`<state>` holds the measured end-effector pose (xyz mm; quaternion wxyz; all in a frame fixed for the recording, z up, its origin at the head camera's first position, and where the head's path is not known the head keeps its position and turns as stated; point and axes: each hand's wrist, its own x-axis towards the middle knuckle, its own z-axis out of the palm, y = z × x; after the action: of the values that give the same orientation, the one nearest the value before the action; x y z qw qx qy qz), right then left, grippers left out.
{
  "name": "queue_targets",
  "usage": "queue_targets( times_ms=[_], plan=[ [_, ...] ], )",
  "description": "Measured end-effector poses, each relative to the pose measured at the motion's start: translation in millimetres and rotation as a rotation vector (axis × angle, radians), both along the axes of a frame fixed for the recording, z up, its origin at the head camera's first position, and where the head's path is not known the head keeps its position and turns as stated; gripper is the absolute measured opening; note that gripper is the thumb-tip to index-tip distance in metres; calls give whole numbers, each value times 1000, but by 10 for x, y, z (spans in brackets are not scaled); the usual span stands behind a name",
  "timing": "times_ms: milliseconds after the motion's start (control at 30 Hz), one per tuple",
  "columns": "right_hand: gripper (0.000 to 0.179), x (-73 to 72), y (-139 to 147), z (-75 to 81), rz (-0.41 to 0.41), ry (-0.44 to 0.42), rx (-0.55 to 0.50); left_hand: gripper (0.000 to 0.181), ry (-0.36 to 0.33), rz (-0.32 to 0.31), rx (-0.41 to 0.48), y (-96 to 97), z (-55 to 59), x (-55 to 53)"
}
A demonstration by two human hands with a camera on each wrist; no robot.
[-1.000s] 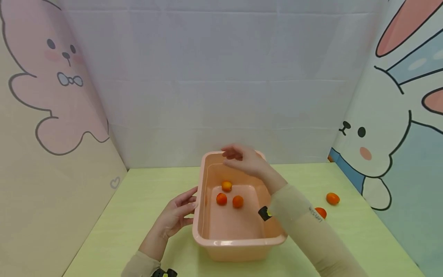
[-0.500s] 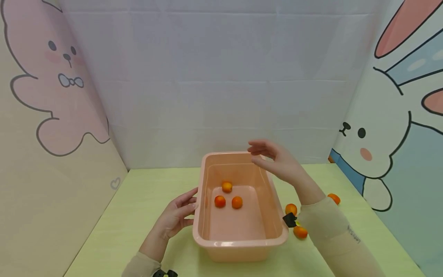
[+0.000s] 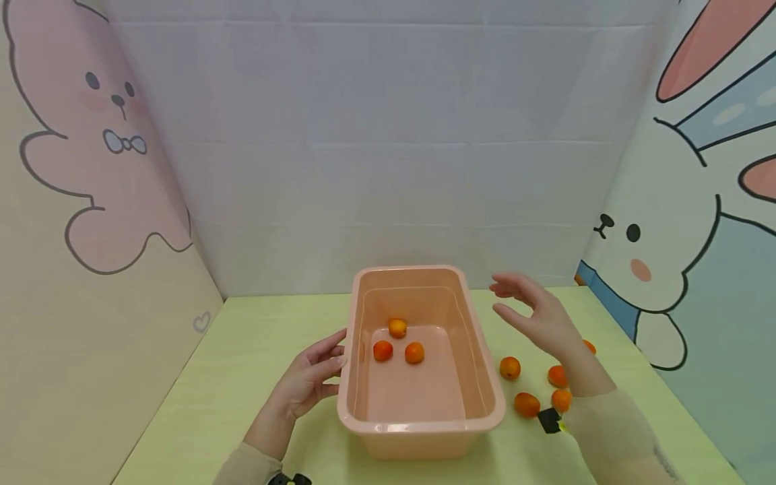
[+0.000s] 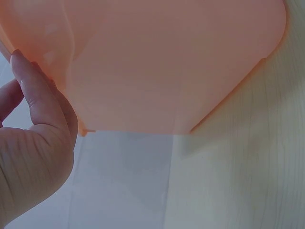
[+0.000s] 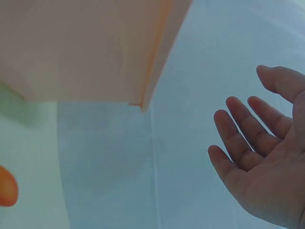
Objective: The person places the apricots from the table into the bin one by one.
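Touching pink plastic basin (image 3: 418, 426) at its left with unclenched left hand (image 3: 310, 377), probably for steadying; holding nothing in relaxed right hand (image 3: 544, 320), right of basin, near orange fruits (image 3: 527, 405), seemingly for reach; seeing three fruits (image 3: 415, 352) inside.

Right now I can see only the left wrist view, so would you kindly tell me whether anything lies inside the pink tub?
Observer: Yes, the head view shows three orange fruits inside the pink tub.
Operator: Thank you; and does anything lie outside it?
Observer: At least five more fruits lie on the table to its right, one of them partly hidden by the right forearm.
Operator: Is anything being held over on that side?
Observer: No, the right hand holds nothing; its thumb and fingers are apart.
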<state>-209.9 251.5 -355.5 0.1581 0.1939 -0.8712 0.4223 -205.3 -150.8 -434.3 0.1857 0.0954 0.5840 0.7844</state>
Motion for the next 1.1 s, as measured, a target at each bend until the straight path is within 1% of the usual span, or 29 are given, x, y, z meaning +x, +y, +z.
queue_targets(
  times_ms=[100,200,367,500,600,700,933,1000,1100],
  plan=[
    [46,28,150,-196,-74,4,-2,64,-5,12,-8,0,-7,-2],
    [47,57,301,-386,-142,-42,-9,64,-8,16,-14,-4,-10,-2],
    [51,76,531,-649,-222,-133,-20,65,-13,22,-10,-5,-6,-3],
    [51,95,690,-825,-282,-157,-1,65,-11,22,-11,-4,-7,-7],
    [53,113,807,-941,-317,-157,22,64,-8,22,-13,-3,-12,-7],
    [55,117,933,-1037,-345,-154,17,63,-4,20,-14,-1,-15,-7],
    [55,54,1239,-1243,-404,-123,2,63,-7,21,-6,-2,-12,-7],
    [57,38,1308,-1293,-414,-132,-14,63,-4,15,-4,-5,-17,-12],
    [61,22,1394,-1351,-424,-173,-47,62,-1,9,-3,-6,-22,-19]
  ],
)
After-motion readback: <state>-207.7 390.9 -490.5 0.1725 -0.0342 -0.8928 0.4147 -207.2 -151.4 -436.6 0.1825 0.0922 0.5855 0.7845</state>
